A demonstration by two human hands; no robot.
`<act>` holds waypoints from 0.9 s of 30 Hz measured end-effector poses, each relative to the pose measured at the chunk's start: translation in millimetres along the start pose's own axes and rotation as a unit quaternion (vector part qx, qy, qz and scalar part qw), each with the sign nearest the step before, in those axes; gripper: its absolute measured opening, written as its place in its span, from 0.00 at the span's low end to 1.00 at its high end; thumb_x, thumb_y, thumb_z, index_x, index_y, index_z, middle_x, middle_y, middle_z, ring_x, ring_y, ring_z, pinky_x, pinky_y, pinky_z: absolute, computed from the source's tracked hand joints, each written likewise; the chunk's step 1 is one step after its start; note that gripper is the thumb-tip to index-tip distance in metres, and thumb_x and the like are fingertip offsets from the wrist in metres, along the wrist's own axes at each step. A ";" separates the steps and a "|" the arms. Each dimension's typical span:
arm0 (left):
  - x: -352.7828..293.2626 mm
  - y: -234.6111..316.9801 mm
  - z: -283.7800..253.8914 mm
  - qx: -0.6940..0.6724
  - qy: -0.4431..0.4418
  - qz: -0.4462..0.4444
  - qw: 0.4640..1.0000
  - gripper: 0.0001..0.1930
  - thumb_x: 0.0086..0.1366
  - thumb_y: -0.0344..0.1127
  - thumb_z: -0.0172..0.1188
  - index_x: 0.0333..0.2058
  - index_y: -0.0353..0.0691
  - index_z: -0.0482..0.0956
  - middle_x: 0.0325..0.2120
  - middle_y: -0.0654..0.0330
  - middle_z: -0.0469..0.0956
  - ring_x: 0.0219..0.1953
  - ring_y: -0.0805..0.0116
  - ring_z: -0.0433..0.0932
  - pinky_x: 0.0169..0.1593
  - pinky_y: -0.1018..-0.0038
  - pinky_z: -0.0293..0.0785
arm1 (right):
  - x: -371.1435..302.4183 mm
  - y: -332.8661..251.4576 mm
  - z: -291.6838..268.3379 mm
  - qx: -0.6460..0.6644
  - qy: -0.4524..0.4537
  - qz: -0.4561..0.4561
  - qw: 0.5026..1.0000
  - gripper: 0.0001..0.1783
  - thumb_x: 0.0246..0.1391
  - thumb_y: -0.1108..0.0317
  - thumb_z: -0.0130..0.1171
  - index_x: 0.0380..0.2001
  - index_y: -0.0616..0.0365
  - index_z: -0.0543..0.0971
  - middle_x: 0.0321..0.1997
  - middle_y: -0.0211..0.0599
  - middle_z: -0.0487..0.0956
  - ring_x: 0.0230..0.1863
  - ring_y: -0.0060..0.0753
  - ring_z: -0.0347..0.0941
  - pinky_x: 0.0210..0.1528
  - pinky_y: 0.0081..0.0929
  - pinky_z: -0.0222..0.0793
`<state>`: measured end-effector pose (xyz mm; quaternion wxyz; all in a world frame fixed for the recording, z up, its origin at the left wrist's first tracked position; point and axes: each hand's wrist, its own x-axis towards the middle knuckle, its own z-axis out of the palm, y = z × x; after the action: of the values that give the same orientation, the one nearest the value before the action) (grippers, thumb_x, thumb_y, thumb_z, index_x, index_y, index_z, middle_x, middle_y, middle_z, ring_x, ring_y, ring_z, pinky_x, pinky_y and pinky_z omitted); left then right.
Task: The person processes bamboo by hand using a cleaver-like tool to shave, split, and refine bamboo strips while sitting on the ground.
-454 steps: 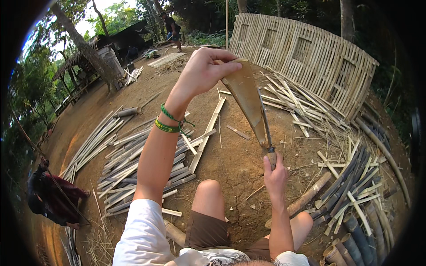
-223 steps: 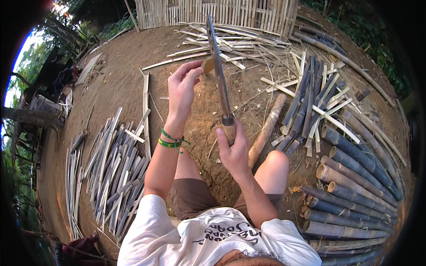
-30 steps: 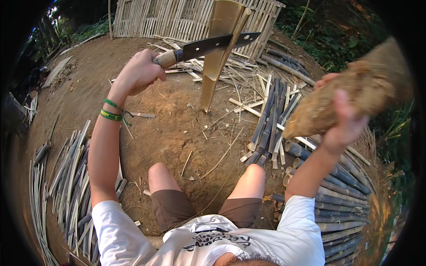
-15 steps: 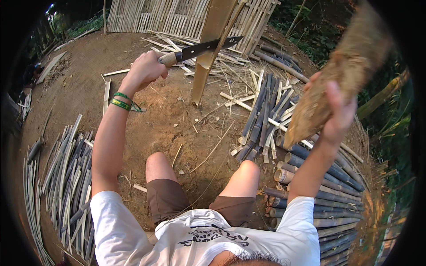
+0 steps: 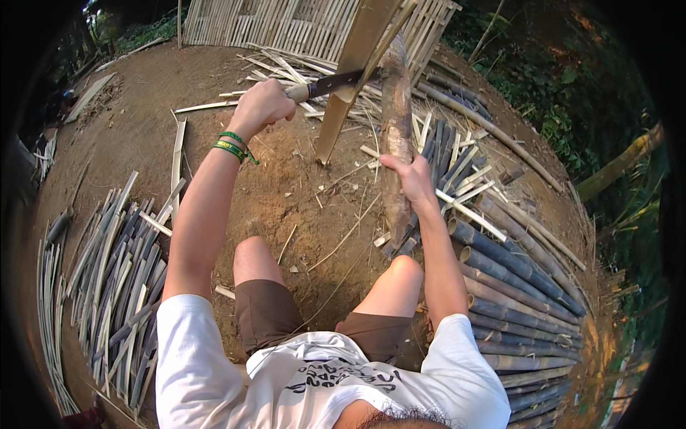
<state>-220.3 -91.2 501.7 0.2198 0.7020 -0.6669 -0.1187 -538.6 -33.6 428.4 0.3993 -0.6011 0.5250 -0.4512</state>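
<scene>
Bamboo slat (image 5: 350,79) stands upright on bare dirt (image 5: 286,193), the landmark here. I see the left hand (image 5: 261,107) left of it, fist clenched on handle of a machete (image 5: 329,84), blade lying across the slat. Right hand (image 5: 409,179) just right of slat & nearer me, gripping a wooden club (image 5: 395,129) whose top end sits beside the blade. Bamboo poles (image 5: 514,286) further right.

machete (image 5: 341,81) in upright bamboo slat (image 5: 349,77), wooden club (image 5: 395,121) on blade

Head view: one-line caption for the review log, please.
Seated person's left hand holds a machete across an upright bamboo slat; right hand grips a wooden club beside it.
</scene>
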 end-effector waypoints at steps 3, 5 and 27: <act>-6.8 3.8 -5.2 -0.024 -0.009 -0.008 1.000 0.21 0.44 0.38 0.70 0.36 0.28 0.84 0.28 0.44 0.84 0.33 0.49 0.84 0.42 0.61 0.79 | -8.0 -57.1 -24.9 0.018 0.013 -0.075 0.997 0.33 0.48 0.55 0.71 0.52 0.67 0.76 0.45 0.43 0.82 0.41 0.35 0.79 0.49 0.33 0.75; -6.7 -2.3 -5.7 0.001 0.022 0.013 1.000 0.22 0.44 0.39 0.70 0.35 0.26 0.84 0.30 0.41 0.84 0.37 0.46 0.84 0.45 0.59 0.79 | -11.9 -107.7 -41.5 0.010 0.095 -0.234 0.968 0.35 0.47 0.53 0.71 0.53 0.68 0.76 0.49 0.46 0.80 0.49 0.40 0.77 0.56 0.38 0.73; 18.6 -18.2 84.5 0.015 -0.004 -0.051 0.999 0.21 0.56 0.42 0.59 0.45 0.38 0.85 0.44 0.43 0.84 0.49 0.46 0.83 0.55 0.59 0.78 | 9.6 -59.9 -41.9 -0.002 0.101 -0.155 0.983 0.33 0.45 0.52 0.71 0.47 0.69 0.79 0.47 0.44 0.81 0.40 0.35 0.79 0.49 0.33 0.73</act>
<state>-241.6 -122.1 421.7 0.2001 0.7377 -0.6330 -0.1228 -562.3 -35.6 498.2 0.2689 -0.6272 0.4640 -0.5648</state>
